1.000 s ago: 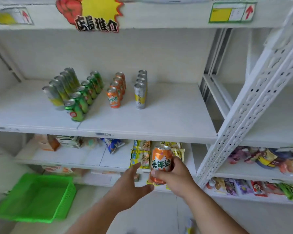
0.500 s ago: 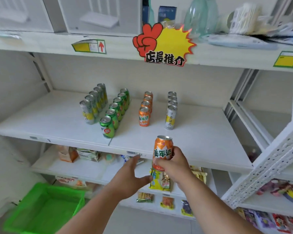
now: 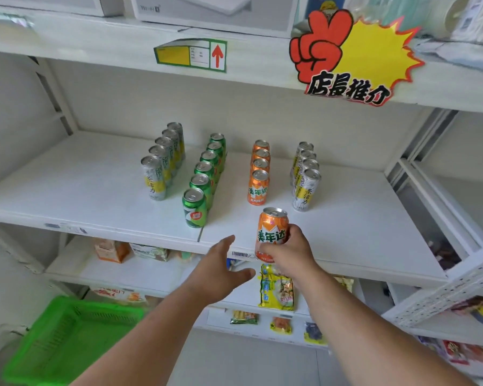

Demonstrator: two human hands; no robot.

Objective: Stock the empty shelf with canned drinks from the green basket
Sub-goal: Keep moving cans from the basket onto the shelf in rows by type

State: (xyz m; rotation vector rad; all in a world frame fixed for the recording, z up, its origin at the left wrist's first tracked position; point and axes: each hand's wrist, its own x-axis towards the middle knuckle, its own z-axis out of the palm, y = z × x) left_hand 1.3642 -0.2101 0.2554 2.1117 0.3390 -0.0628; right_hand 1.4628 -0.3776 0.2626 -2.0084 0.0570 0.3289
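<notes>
Canned drinks are lined up in four rows on a white shelf (image 3: 89,190), which is set between white metal uprights against a pale back wall. Snack packets (image 3: 276,291) are laid out on the lower shelves, and white boxes are stored on the shelf above. A green basket (image 3: 64,341) is seen on the floor at lower left (its inside looks bare).

A yellow starburst sign (image 3: 354,59) with a red hand is fixed to the upper shelf edge, and black characters reading 店長推介 are printed on it. A price tag (image 3: 190,54) with a red arrow is stuck further left, its small print too fine to be read. A barcode label (image 3: 239,254) is stuck on the front edge of the shelf.

The rows are made up of silver-and-yellow cans (image 3: 154,176) at left, green cans (image 3: 195,207), orange cans (image 3: 258,188) and more silver-and-yellow cans (image 3: 306,190) at right. One further orange can (image 3: 272,232), marked 美年达 in white, is gripped upright by the right hand (image 3: 290,252), whose fingers are curled round its lower half, just above the front edge of the shelf and in line with the orange row. The left hand (image 3: 221,268) is held beside it with fingers spread and nothing in its grasp.
</notes>
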